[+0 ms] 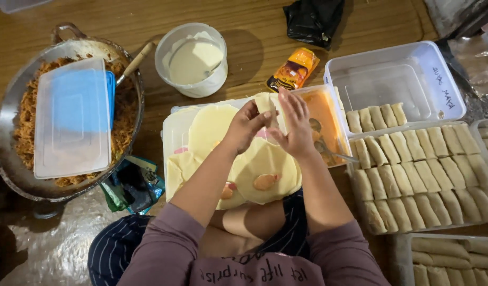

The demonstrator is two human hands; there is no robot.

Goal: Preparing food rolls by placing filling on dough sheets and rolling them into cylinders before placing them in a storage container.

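Observation:
My left hand (245, 125) and my right hand (293, 123) meet above a white board (172, 132), both pinching one pale, thin wrapper (265, 101) that is partly rolled between the fingers. Below the hands lie more round pale wrappers (265, 172), one with a small dab of orange filling on it. A tub of orange filling (322, 119) with a spoon in it stands just right of my right hand.
A large metal pan (10, 159) of shredded brown filling sits at left, covered by a clear lid (74, 119). A white bucket (193, 58) of pale batter stands behind the board. Trays of finished rolls (419, 175) fill the right side. An orange packet (294, 69) lies nearby.

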